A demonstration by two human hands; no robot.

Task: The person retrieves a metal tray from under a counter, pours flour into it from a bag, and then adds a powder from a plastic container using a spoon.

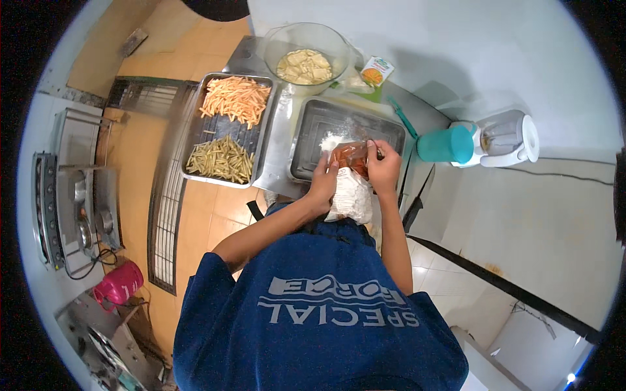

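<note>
My left hand (323, 181) and my right hand (383, 168) both grip a clear plastic bag of white flour (352, 190) with an orange-red printed top. The bag is tilted over the near edge of a metal tray (312, 130) on the steel counter. A small heap of white flour (334, 139) lies in that tray, just beyond my fingers.
A second metal tray (195, 127) to the left holds orange and pale green vegetable sticks. Behind stand a glass bowl (305, 45) of pale pieces, a small carton (377, 70), a teal cup (446, 144) and a white blender (508, 138). A stove (78, 195) and pink gas cylinder (119, 285) sit lower left.
</note>
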